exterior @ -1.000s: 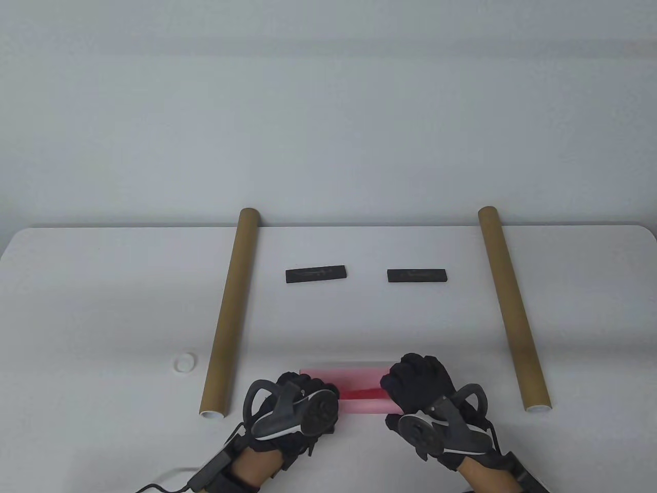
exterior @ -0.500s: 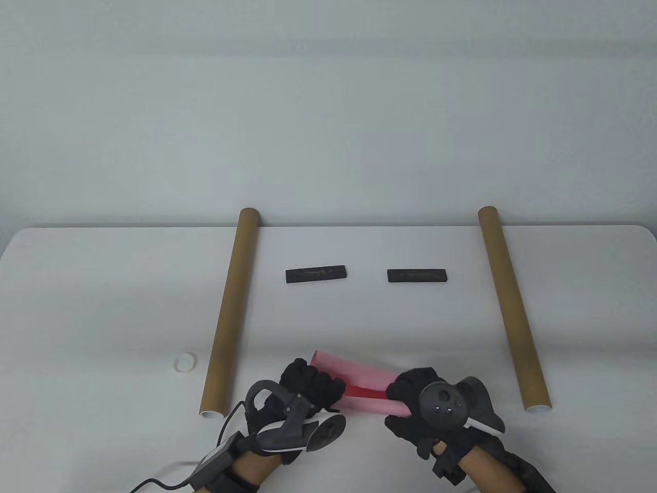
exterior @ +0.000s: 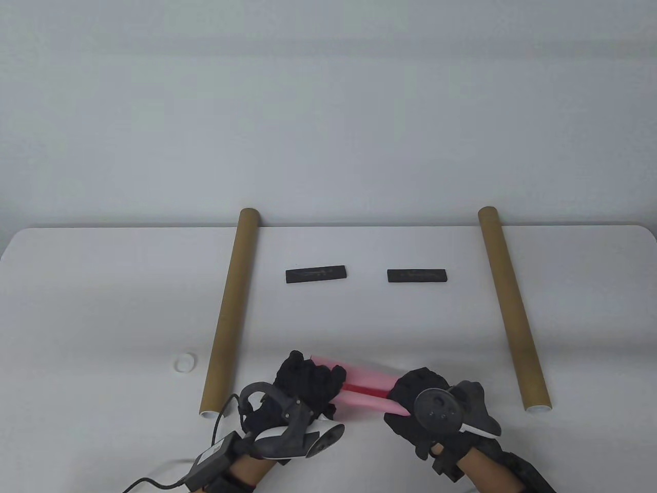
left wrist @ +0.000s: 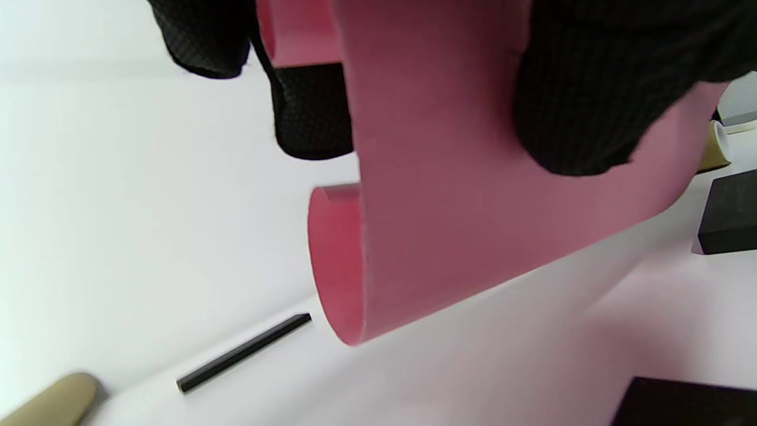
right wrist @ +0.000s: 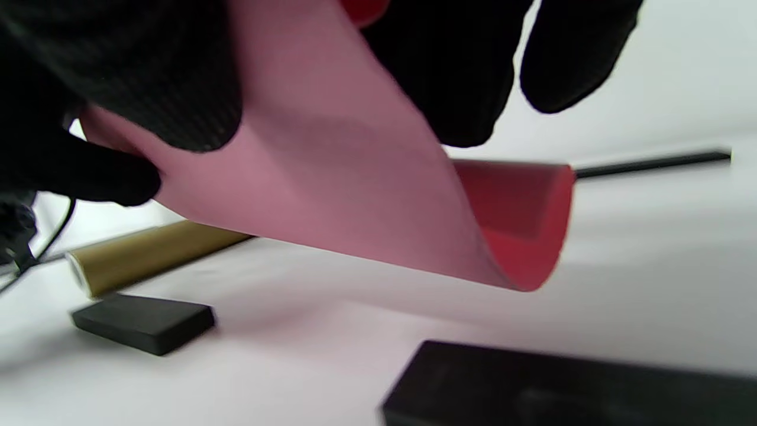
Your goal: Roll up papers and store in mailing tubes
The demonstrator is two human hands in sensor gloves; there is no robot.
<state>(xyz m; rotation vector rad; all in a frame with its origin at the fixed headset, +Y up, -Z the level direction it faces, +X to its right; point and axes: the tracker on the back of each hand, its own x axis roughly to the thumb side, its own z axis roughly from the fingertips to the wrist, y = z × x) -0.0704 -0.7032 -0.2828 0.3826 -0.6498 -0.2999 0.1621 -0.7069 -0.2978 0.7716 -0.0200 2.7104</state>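
**Pink sheet half-rolled above a white table, tubes waiting either side**

A white table stands against a plain pale wall. Nearest the person, both gloved hands hold a loosely rolled pink paper just above the tabletop. The left hand curls its fingers round one end; the right hand wraps the other end, thumb under and fingers over. In the wrist views the roll gapes wide and its free edge hangs loose.

The sheet looks light, thin and springy, so it will likely unwind if the grip slackens, and crease if squeezed hard. Holding near both ends with a gentle wrap seems best, tightening until the roll is narrower than a tube mouth.

Further out, a white cap lies beside the left mailing tube, with the right mailing tube well apart from it across the table. Both lie flat, near ends pale-rimmed; what is inside cannot be seen. Two black bars lie between them, farther back.
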